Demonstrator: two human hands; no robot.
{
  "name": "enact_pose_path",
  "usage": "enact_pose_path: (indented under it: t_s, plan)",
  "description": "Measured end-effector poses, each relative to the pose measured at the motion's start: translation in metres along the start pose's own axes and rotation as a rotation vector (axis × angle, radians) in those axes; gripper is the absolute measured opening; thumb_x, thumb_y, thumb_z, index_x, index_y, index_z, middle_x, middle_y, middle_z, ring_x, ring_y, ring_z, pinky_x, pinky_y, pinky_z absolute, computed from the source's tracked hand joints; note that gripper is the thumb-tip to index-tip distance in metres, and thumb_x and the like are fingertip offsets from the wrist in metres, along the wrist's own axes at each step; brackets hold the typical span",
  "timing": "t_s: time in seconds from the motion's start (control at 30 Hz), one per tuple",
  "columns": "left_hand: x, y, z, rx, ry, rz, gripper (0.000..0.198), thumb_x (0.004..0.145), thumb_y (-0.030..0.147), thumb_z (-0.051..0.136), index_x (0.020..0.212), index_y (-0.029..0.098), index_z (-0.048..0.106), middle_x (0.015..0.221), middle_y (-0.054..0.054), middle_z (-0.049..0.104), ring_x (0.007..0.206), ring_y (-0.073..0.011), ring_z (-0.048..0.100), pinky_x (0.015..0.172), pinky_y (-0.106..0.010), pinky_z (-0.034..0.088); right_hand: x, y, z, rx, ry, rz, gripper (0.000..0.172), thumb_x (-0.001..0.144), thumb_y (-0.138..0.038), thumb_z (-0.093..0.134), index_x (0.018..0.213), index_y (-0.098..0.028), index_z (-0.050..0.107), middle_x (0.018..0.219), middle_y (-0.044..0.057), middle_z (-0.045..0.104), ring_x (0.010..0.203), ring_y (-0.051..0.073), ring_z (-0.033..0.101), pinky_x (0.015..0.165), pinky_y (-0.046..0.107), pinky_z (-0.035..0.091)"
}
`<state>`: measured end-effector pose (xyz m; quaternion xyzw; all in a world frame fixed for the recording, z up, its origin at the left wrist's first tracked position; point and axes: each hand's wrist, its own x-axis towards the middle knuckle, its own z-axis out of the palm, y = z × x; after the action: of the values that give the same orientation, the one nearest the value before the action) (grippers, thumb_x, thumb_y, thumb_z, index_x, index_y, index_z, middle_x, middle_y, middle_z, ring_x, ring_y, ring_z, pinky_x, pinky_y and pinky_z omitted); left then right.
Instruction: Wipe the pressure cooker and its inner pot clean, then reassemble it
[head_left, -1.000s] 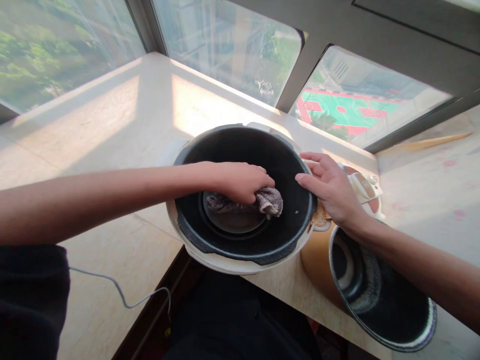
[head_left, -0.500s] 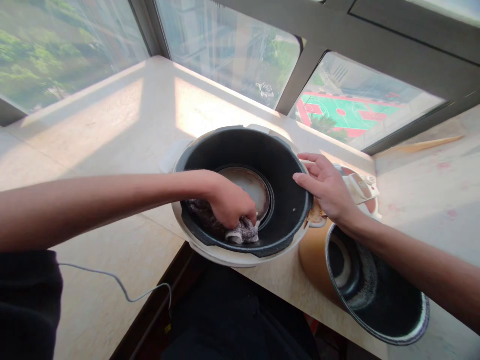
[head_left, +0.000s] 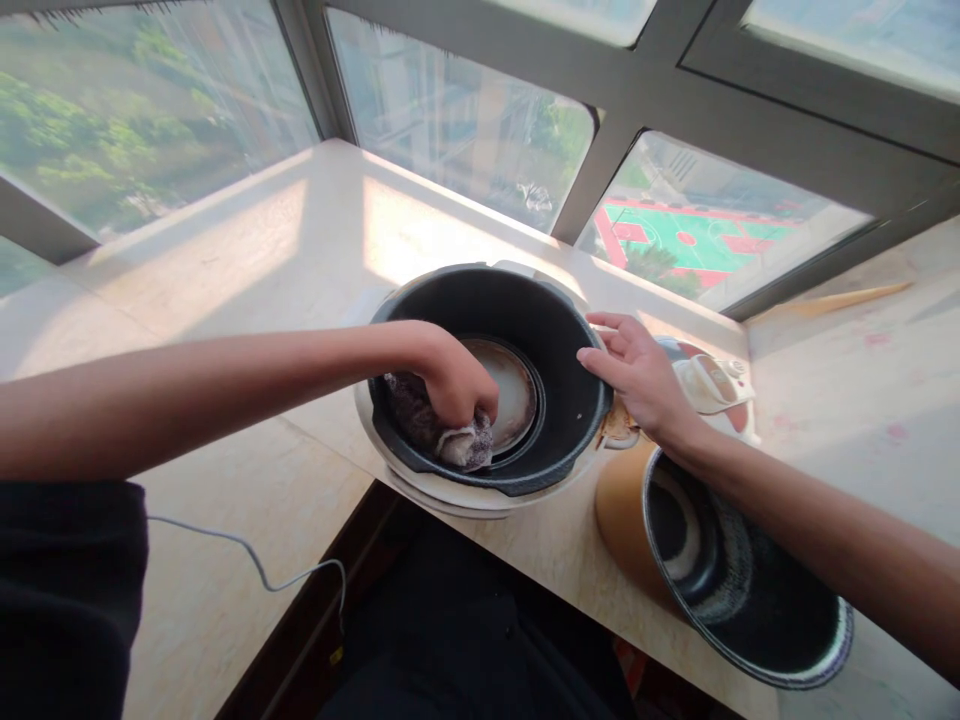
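Observation:
My left hand is closed on a wet-looking, dark speckled cloth, reaching down inside the electric cooker. The cloth lies against the near left part of the cooker's black inner wall, and its far end stretches under my wrist. A pale round heating plate shows at the bottom, partly hidden by that hand. With its thumb inside and its fingers beyond the edge, my right hand holds the cooker's right rim. Below my right forearm, an inner pot, golden outside and dark inside, lies tilted with its mouth toward me.
A white-handled lid rests at the right behind my right hand. Windows border the pale stone ledge. A thin grey cord runs across the ledge to its front edge at the left.
My left hand and the cloth have shifted left along the inside of the cooker. My right hand stays at the rim. The whole view has shifted slightly.

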<state>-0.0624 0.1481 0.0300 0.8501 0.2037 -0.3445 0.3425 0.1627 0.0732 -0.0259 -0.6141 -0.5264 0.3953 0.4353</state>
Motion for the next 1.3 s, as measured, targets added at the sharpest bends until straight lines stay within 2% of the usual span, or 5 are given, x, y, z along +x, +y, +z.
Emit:
enact_pose_path:
  t_s: [0.27, 0.5, 0.63, 1.1, 1.3]
  plan:
    - [0.029, 0.041, 0.0, -0.151, 0.243, -0.022, 0.04, 0.07, 0.012, 0.056, 0.105, 0.011, 0.074, 0.103, -0.012, 0.075, 0.092, -0.0265, 0.068, 0.083, -0.032, 0.052, 0.002, -0.001, 0.001, 0.021, 0.015, 0.009, 0.052, 0.074, -0.04, 0.075, 0.121, -0.025, 0.057, 0.107, 0.005, 0.074, 0.095, 0.024, 0.07, 0.088, 0.045, 0.055]
    - [0.059, 0.02, 0.002, -1.025, 0.626, -0.053, 0.014, 0.069, 0.013, 0.061, 0.083, 0.013, 0.067, 0.081, -0.007, 0.071, 0.073, -0.0202, 0.064, 0.062, -0.028, 0.05, 0.002, 0.0, 0.003, 0.035, 0.009, 0.015, 0.056, 0.074, -0.044, 0.075, 0.123, -0.024, 0.056, 0.107, 0.005, 0.074, 0.094, 0.023, 0.069, 0.085, 0.041, 0.054]
    - [0.06, 0.015, -0.001, -1.149, 0.79, 0.048, 0.019, 0.066, 0.01, 0.061, 0.084, 0.012, 0.066, 0.081, -0.006, 0.069, 0.076, -0.0184, 0.063, 0.067, -0.027, 0.05, 0.003, -0.004, 0.005, -0.049, 0.041, 0.009, 0.051, 0.084, -0.057, 0.062, 0.121, -0.023, 0.059, 0.101, 0.003, 0.073, 0.092, 0.022, 0.067, 0.085, 0.038, 0.052]
    - [-0.007, 0.003, -0.003, -0.447, 0.07, 0.154, 0.027, 0.048, 0.009, 0.059, 0.069, 0.019, 0.073, 0.066, 0.003, 0.067, 0.072, -0.0194, 0.059, 0.064, -0.026, 0.049, 0.011, 0.005, 0.006, -0.166, 0.047, -0.077, 0.042, 0.089, -0.052, 0.053, 0.12, -0.024, 0.06, 0.111, 0.007, 0.072, 0.098, 0.022, 0.067, 0.091, 0.038, 0.05]
    - [-0.01, -0.01, -0.011, -0.043, 0.083, -0.079, 0.023, 0.05, 0.006, 0.06, 0.064, 0.019, 0.073, 0.06, -0.001, 0.067, 0.06, -0.0196, 0.057, 0.059, -0.029, 0.046, 0.013, 0.006, 0.007, -0.211, 0.036, -0.087, 0.044, 0.09, -0.051, 0.05, 0.122, -0.022, 0.059, 0.108, 0.008, 0.072, 0.096, 0.022, 0.068, 0.091, 0.038, 0.05]
